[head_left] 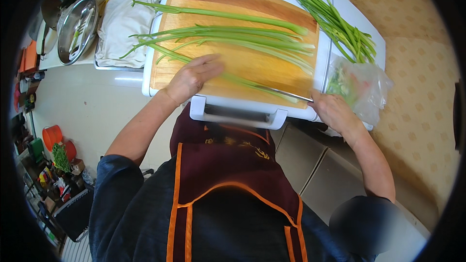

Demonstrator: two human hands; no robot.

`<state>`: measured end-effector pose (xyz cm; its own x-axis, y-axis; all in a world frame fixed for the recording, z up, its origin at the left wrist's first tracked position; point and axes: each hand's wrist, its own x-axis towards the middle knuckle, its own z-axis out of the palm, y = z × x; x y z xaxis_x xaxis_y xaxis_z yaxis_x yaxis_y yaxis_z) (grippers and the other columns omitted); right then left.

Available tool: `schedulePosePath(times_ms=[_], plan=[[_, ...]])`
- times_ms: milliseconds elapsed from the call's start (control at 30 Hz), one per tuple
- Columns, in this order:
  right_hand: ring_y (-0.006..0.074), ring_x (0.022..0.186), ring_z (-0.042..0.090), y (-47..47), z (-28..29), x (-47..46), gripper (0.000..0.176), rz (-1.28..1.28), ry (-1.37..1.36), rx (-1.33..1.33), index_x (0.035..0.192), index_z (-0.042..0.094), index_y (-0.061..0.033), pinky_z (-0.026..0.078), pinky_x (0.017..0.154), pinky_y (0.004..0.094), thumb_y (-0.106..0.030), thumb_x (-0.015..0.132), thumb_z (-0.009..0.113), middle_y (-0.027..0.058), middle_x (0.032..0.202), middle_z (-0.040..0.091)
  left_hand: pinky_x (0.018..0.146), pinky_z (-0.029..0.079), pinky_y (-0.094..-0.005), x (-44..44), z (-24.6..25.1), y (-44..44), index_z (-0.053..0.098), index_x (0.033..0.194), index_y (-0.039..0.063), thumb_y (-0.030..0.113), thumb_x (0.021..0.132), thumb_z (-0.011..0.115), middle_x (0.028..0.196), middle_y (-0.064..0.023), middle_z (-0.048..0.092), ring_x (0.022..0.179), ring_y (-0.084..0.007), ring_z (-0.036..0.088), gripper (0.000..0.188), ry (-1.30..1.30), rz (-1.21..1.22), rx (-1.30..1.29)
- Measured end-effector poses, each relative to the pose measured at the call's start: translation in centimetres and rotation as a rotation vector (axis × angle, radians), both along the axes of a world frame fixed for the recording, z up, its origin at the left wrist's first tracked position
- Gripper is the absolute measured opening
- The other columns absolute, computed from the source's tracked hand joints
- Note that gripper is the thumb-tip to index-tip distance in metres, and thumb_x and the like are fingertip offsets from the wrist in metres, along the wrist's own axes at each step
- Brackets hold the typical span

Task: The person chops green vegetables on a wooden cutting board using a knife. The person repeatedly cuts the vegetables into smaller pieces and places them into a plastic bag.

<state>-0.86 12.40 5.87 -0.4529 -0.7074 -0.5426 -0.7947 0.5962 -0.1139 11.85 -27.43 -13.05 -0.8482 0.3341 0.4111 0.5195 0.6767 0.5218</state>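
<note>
My right hand [333,111] grips a knife [287,93] whose blade points left, along the near edge of a wooden cutting board [251,67]. The blade lies against the pale end of a celery stalk [238,79]. My left hand [194,74] is over the middle of that stalk and pins it to the board; its fingertips are blurred. Beyond my hands, several more celery stalks [240,36] lie side by side across the board. One thick stalk [225,15] lies apart, farther back.
A bunch of thin green stalks [335,18] lies right of the board, by a clear plastic bag [367,91] with greens. The board sits on a white chest with a handle [238,118]. At left are a tray with white cloth [123,25] and a metal bowl [89,38].
</note>
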Motion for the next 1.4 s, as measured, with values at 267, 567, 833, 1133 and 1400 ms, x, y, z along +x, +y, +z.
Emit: schedulePosePath(times_ms=[267, 567, 833, 1133, 1400], plan=[[0.0469, 0.083, 0.073, 4.8, -0.8, 1.7, 0.026, -0.089, 0.062, 0.068, 0.104, 0.056, 0.001, 0.057, 0.076, 0.0557, -0.023, 0.108, 0.064, 0.0258, 0.082, 0.072, 0.108, 0.061, -0.0424, 0.1, 0.2, 0.1, 0.076, 0.129, 0.0, -0.014, 0.076, 0.072, 0.134, -0.0129, 0.078, 0.135, -0.0403, 0.068, 0.055, 0.007, 0.01, -0.017], [0.0461, 0.088, 0.074, 6.4, -1.0, 3.8, 0.026, -0.198, 0.095, 0.039, 0.103, 0.056, 0.0004, 0.057, 0.076, 0.056, -0.024, 0.109, 0.063, 0.0254, 0.088, 0.075, 0.111, 0.059, -0.0444, 0.1, 1.7, 0.5, 0.075, 0.13, -0.001, -0.01, 0.077, 0.073, 0.141, -0.0154, 0.073, 0.138, -0.0402, 0.065, 0.054, 0.016, 0.021, -0.055], [0.0457, 0.084, 0.075, 5.3, -0.4, 3.7, 0.026, -0.159, 0.166, 0.058, 0.102, 0.055, -0.0008, 0.058, 0.074, 0.0557, -0.025, 0.108, 0.064, 0.0242, 0.085, 0.075, 0.12, 0.052, -0.0484, -1.4, 0.7, 5.9, 0.072, 0.133, -0.004, -0.005, 0.082, 0.073, 0.148, -0.0168, 0.069, 0.142, -0.0392, 0.062, 0.051, 0.071, -0.187, -0.062], [0.0447, 0.083, 0.074, 10.1, -2.2, 6.3, 0.027, -0.246, 0.129, 0.068, 0.105, 0.055, -0.0008, 0.058, 0.071, 0.0541, -0.025, 0.108, 0.067, 0.0226, 0.087, 0.075, 0.121, 0.05, -0.0486, -1.5, -0.3, 5.7, 0.072, 0.132, -0.006, -0.005, 0.082, 0.072, 0.143, -0.0201, 0.071, 0.144, -0.0392, 0.061, 0.051, 0.058, -0.197, -0.071], [0.0461, 0.08, 0.073, 12.1, -2.3, 8.3, 0.028, -0.304, 0.214, 0.006, 0.104, 0.057, -0.0022, 0.056, 0.068, 0.057, -0.027, 0.107, 0.069, 0.0224, 0.084, 0.074, 0.122, 0.05, -0.0498, -1.6, -0.5, 5.7, 0.07, 0.135, -0.005, -0.003, 0.083, 0.073, 0.146, -0.0206, 0.069, 0.145, -0.0419, 0.058, 0.053, 0.072, -0.175, -0.093]])
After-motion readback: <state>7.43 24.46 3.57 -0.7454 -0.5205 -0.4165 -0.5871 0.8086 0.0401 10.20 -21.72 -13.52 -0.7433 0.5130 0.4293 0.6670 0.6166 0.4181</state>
